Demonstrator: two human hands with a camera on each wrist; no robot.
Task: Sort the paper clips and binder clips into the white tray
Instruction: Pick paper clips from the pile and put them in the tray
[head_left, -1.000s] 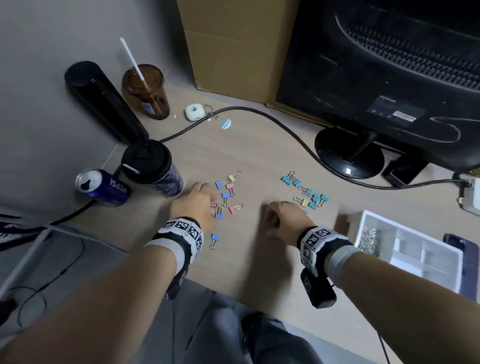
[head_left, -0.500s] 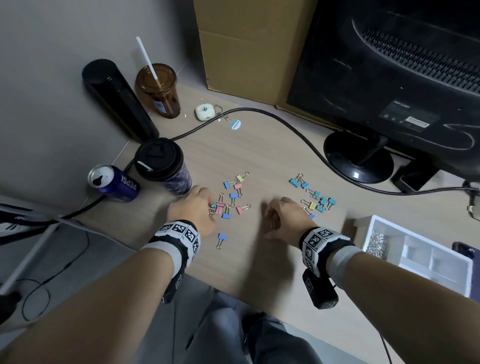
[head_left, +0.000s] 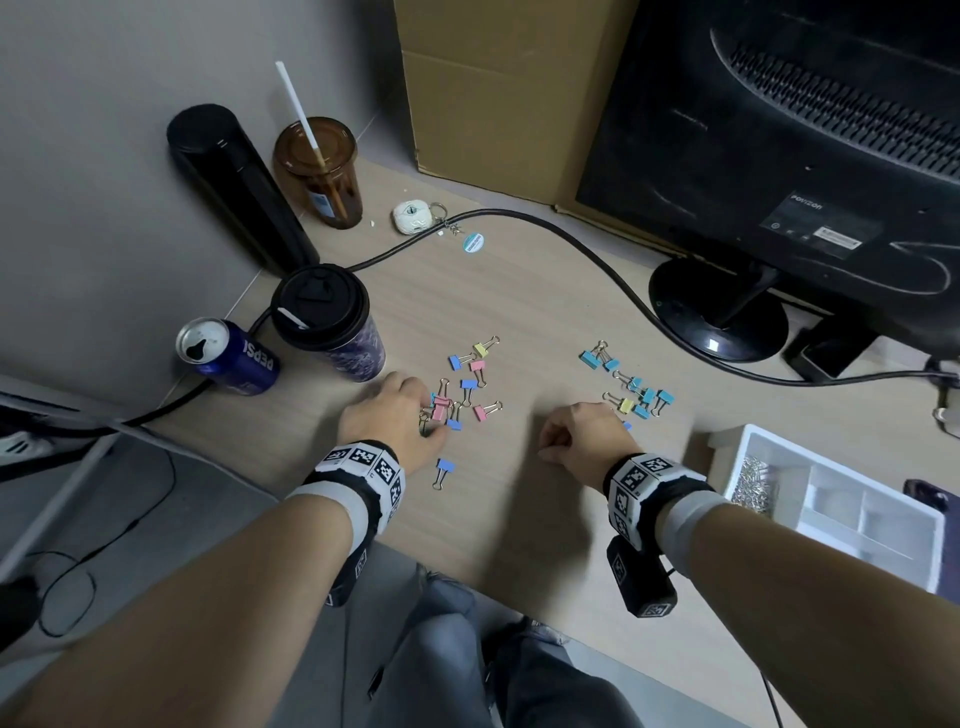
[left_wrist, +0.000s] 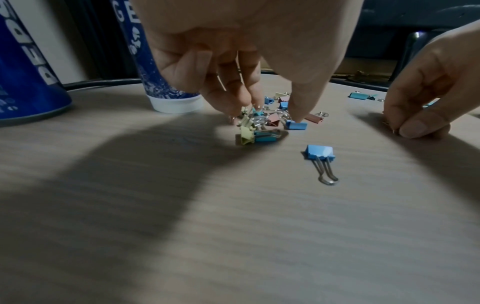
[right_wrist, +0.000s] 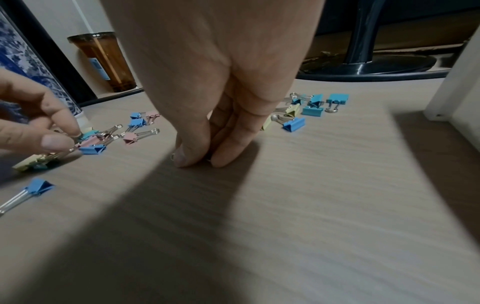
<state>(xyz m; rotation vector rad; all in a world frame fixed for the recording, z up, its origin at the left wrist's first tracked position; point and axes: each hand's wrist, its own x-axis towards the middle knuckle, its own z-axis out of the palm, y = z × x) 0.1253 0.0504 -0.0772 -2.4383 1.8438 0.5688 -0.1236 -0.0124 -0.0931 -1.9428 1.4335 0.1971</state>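
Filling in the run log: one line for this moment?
left hand: pinching binder clips | right hand: fingertips pinched on desk, contents unclear | white tray: paper clips in one compartment

Dim, flat indoor light is falling from above, and both hands are throwing broad soft shadows toward the near edge of the desk (head_left: 519, 291), filling much of each wrist view with grey. The wide lenses are bending the edges, so the monitor (head_left: 810, 130) and the cardboard box (head_left: 498, 88) are leaning outward in the head view while the forearms are ballooning at the bottom. The wrist pictures are running soft and grainy, with the near desk grain smearing and only the blue binder clip (left_wrist: 320, 152) holding fairly sharp.
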